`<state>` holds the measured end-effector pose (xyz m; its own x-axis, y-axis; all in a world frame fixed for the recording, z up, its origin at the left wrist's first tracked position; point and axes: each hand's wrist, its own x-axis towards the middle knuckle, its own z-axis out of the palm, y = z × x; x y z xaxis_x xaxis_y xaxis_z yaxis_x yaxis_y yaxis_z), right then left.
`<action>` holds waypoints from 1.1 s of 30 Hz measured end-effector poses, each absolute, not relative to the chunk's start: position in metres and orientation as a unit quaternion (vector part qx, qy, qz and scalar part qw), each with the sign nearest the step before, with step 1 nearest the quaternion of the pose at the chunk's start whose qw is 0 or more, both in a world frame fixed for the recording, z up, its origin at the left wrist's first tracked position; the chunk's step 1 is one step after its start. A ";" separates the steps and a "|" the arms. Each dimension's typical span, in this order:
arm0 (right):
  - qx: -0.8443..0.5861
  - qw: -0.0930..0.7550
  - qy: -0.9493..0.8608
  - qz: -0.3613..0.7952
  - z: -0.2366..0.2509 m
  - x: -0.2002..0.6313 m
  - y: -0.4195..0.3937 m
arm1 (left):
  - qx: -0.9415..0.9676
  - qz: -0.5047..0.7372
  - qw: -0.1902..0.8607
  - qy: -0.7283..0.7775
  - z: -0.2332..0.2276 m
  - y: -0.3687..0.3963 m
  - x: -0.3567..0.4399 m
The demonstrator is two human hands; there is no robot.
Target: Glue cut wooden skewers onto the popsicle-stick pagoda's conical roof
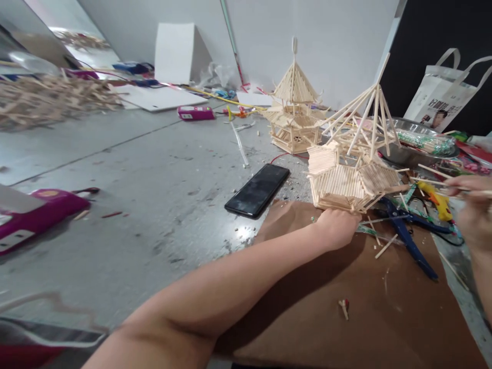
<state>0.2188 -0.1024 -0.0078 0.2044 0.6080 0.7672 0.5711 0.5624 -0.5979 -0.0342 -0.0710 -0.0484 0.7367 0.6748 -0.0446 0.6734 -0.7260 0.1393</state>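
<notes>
My left hand [338,228] is closed on the lower edge of a pavilion model [340,179] built from thin wooden sticks; the fingertips are hidden. This model has slatted roof panels and an open cone of bare sticks on top. At the right edge, my right hand [471,202] pinches a thin wooden stick [428,180]. A yellow glue gun [436,200] lies just left of that hand. Blue-handled cutters [413,246] rest below the model on a brown sheet [307,312].
Behind stands a finished-looking stick pavilion [294,110]. A black phone [257,190] lies left of the model. Purple devices [196,113] sit on the grey surface, with a blurred stick pile [57,100] at far left. A metal bowl [415,128] and white bag [442,89] are at right.
</notes>
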 end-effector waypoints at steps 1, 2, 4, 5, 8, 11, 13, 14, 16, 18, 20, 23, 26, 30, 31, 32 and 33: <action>-0.405 0.571 -0.713 -0.032 -0.013 0.211 -0.102 | 0.928 -0.004 0.075 0.365 -0.046 -0.072 -0.034; -0.366 0.505 -0.780 -0.053 -0.019 0.205 -0.101 | 0.927 -0.012 0.076 0.366 -0.044 -0.073 -0.034; -0.317 0.396 -0.856 -0.104 -0.028 0.198 -0.097 | 0.928 -0.020 0.069 0.366 -0.042 -0.075 -0.034; -0.317 0.355 -0.871 -0.125 -0.033 0.196 -0.095 | 0.930 -0.020 0.061 0.363 -0.042 -0.076 -0.034; -0.344 0.273 -0.880 -0.183 -0.045 0.195 -0.087 | 0.934 -0.016 0.034 0.356 -0.043 -0.078 -0.034; -0.370 0.227 -0.876 -0.211 -0.053 0.198 -0.082 | 0.936 -0.016 0.022 0.351 -0.044 -0.080 -0.034; -0.376 0.214 -0.869 -0.241 -0.056 0.202 -0.079 | 0.937 -0.017 0.017 0.350 -0.043 -0.082 -0.033; -0.379 0.210 -0.863 -0.259 -0.056 0.204 -0.078 | 0.937 -0.020 0.015 0.349 -0.043 -0.084 -0.033; -0.377 0.201 -0.855 -0.294 -0.056 0.208 -0.077 | 0.937 -0.029 0.010 0.348 -0.040 -0.086 -0.033; -0.377 0.189 -0.848 -0.320 -0.055 0.210 -0.077 | 0.933 -0.041 0.009 0.357 -0.038 -0.089 -0.032; -0.388 0.174 -0.840 -0.337 -0.054 0.210 -0.077 | 0.926 -0.053 0.009 0.373 -0.036 -0.092 -0.031; -0.428 0.152 -0.821 -0.347 -0.054 0.207 -0.078 | 0.920 -0.059 0.007 0.387 -0.035 -0.095 -0.030; -0.470 0.110 -0.810 -0.333 -0.056 0.205 -0.079 | 0.921 -0.050 0.003 0.387 -0.037 -0.097 -0.028; -0.537 0.018 -0.791 -0.293 -0.057 0.205 -0.081 | 0.926 -0.031 -0.002 0.377 -0.042 -0.098 -0.026; -0.549 -0.005 -0.786 -0.283 -0.056 0.205 -0.082 | 0.928 -0.027 -0.005 0.372 -0.043 -0.098 -0.026; -0.558 -0.027 -0.783 -0.274 -0.054 0.205 -0.082 | 0.930 -0.024 -0.010 0.368 -0.045 -0.098 -0.026; -0.564 -0.048 -0.781 -0.265 -0.052 0.204 -0.083 | 0.931 -0.021 -0.015 0.363 -0.046 -0.099 -0.026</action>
<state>0.2036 -0.0827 -0.0523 -0.3599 0.9058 0.2236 0.8549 0.2242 0.4678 -0.0264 -0.0987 -0.0461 0.7351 0.6774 -0.0279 0.6761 -0.7355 -0.0440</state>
